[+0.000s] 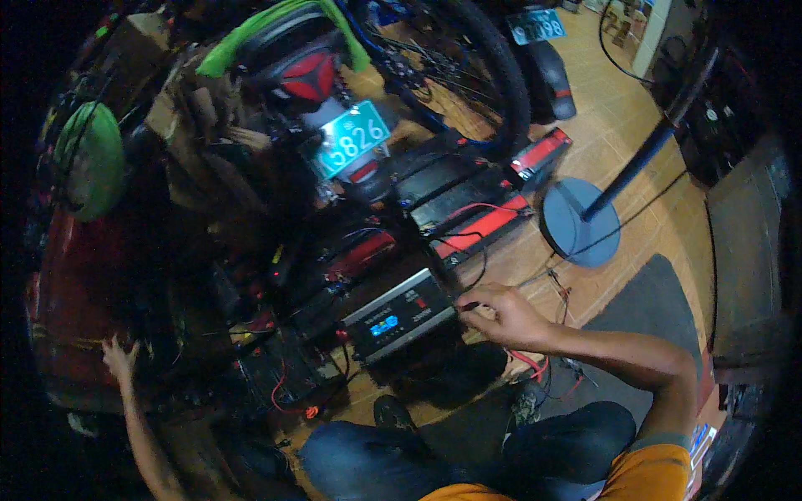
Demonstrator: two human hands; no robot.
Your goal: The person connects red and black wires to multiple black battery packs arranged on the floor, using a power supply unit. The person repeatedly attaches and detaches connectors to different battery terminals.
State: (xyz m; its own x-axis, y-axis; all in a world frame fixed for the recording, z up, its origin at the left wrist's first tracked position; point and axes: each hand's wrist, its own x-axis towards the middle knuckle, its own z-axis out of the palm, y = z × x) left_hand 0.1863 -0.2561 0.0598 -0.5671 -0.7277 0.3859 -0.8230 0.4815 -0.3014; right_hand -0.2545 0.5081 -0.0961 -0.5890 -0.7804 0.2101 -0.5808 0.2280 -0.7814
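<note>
A power inverter with silver edges and a lit blue display lies tilted in front of my knees. At its right end, my right hand pinches a small dark piece, perhaps a plug; the fingers partly hide it. Out to the far left, my left hand has its fingers spread beside a dark red surface. Whether it touches that surface I cannot tell. Behind the inverter lie long black battery-like cases with red panels, with black and red cables across them. A red wire loops by the inverter's left side.
A grey round stand base with a dark pole rises at the right. Beyond are a bicycle wheel and a vehicle's licence plate. Loose wires cross the tiled floor near a dark mat.
</note>
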